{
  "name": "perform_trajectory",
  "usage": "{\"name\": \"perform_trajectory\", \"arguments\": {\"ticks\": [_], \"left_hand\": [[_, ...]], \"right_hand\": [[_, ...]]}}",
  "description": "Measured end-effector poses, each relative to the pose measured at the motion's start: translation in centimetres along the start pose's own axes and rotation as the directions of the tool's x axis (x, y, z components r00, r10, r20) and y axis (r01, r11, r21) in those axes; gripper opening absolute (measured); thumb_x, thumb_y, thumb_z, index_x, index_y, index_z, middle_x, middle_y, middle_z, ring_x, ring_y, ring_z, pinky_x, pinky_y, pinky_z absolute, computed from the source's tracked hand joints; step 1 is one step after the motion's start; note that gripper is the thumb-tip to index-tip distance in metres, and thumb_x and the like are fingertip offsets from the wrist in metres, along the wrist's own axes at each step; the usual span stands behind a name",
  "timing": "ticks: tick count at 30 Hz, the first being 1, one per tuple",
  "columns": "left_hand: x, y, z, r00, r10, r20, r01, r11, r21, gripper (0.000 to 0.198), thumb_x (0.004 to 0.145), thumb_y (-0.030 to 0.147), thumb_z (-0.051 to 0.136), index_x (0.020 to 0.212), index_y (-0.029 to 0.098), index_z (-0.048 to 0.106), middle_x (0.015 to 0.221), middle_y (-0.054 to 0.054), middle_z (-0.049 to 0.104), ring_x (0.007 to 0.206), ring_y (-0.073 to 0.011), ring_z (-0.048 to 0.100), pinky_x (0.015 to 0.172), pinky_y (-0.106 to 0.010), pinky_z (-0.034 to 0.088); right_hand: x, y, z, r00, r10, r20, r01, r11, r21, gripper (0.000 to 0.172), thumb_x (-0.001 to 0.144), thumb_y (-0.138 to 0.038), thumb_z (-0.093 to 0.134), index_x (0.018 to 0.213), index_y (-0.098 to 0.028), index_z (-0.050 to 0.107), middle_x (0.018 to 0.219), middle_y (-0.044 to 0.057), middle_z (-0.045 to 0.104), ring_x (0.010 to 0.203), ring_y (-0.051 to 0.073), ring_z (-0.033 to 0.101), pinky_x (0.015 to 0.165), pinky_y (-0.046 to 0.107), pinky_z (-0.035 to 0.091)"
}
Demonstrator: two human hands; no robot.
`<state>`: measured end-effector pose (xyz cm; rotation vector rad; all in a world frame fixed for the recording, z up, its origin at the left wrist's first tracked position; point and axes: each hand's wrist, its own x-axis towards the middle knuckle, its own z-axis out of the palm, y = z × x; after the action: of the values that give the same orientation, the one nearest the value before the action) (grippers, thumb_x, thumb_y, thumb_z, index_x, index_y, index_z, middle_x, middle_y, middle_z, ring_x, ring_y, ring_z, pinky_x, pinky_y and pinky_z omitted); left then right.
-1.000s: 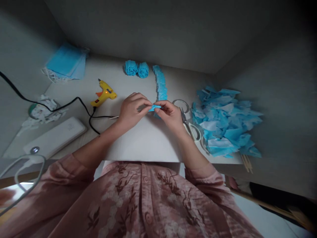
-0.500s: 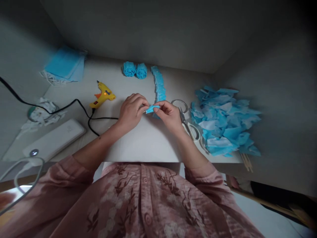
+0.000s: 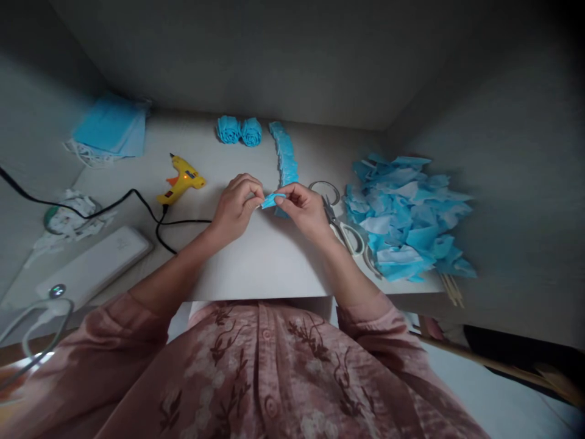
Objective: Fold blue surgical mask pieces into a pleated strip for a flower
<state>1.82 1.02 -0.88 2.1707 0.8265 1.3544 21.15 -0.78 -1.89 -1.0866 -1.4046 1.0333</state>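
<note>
A small folded piece of blue mask fabric (image 3: 271, 200) is pinched between my two hands over the middle of the table. My left hand (image 3: 235, 207) is closed at its left end, where a thin pale tip shows; I cannot make out what that tip is. At the other end, the thumb and fingers of my right hand (image 3: 305, 212) press the fabric together. Just beyond the fingers lies a pleated blue fabric strip (image 3: 286, 160), its near end partly hidden by my right hand. Two rolled blue fabric roses, a left one (image 3: 228, 129) and a right one (image 3: 251, 132), sit farther back.
Scissors (image 3: 351, 239) and a roll of tape or wire (image 3: 329, 184) lie right of my hand, beside a heap of blue fabric scraps (image 3: 406, 213). Left are a yellow glue gun (image 3: 183, 178) with black cord, a white power bank (image 3: 98, 262) and stacked blue masks (image 3: 109, 125).
The whole view has shifted slightly, so the table things appear a little farther left. Both hands keep their pinch on the blue fabric, with only slight finger movement.
</note>
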Motion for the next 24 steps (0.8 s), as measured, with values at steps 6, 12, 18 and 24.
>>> {"name": "perform_trajectory", "arguments": {"ticks": [6, 12, 18, 24], "left_hand": [[0.7, 0.3, -0.9, 0.96, -0.194, -0.203, 0.167, 0.976, -0.139, 0.04, 0.097, 0.064, 0.048, 0.085, 0.026, 0.045, 0.084, -0.003, 0.059, 0.084, -0.0188, 0.059, 0.083, -0.037, 0.049], [2.1, -1.4, -2.9, 0.896, -0.225, -0.383, 0.147, 0.964, -0.224, 0.042, 0.097, 0.068, 0.043, 0.089, 0.027, 0.038, 0.064, 0.004, 0.053, 0.064, -0.0147, 0.057, 0.073, -0.033, 0.049], [4.5, -3.0, -9.4, 0.836, 0.011, -0.548, -0.078, 0.992, -0.098, 0.05, 0.094, 0.073, 0.049, 0.087, 0.027, 0.029, 0.051, 0.014, 0.02, 0.038, -0.0074, 0.027, 0.045, -0.023, 0.033], [2.6, -4.0, -17.8, 0.883, 0.031, -0.469, 0.183, 0.897, 0.403, 0.043, 0.102, 0.06, 0.03, 0.084, 0.022, 0.035, 0.063, 0.009, 0.024, 0.047, -0.0042, 0.036, 0.051, -0.019, 0.028]], "right_hand": [[0.3, 0.7, -0.8, 1.0, 0.005, 0.015, -0.006, 0.995, 0.097, 0.043, 0.074, -0.06, 0.081, 0.088, -0.021, 0.069, 0.07, -0.003, 0.057, 0.064, 0.011, 0.049, 0.062, 0.026, 0.039], [0.4, 0.7, -0.8, 1.0, 0.016, -0.025, -0.012, 0.989, 0.15, 0.041, 0.073, -0.058, 0.082, 0.092, -0.023, 0.07, 0.076, -0.003, 0.061, 0.07, 0.012, 0.057, 0.068, 0.026, 0.046], [0.4, 0.4, -0.7, 0.997, 0.065, -0.041, -0.055, 0.978, 0.201, 0.044, 0.069, -0.06, 0.084, 0.089, -0.023, 0.07, 0.075, -0.003, 0.062, 0.072, 0.012, 0.06, 0.072, 0.027, 0.051], [0.1, 0.5, -0.5, 0.998, 0.062, -0.021, -0.057, 0.981, 0.185, 0.041, 0.072, -0.058, 0.082, 0.09, -0.023, 0.071, 0.077, -0.002, 0.065, 0.072, 0.012, 0.059, 0.068, 0.026, 0.049]]}}
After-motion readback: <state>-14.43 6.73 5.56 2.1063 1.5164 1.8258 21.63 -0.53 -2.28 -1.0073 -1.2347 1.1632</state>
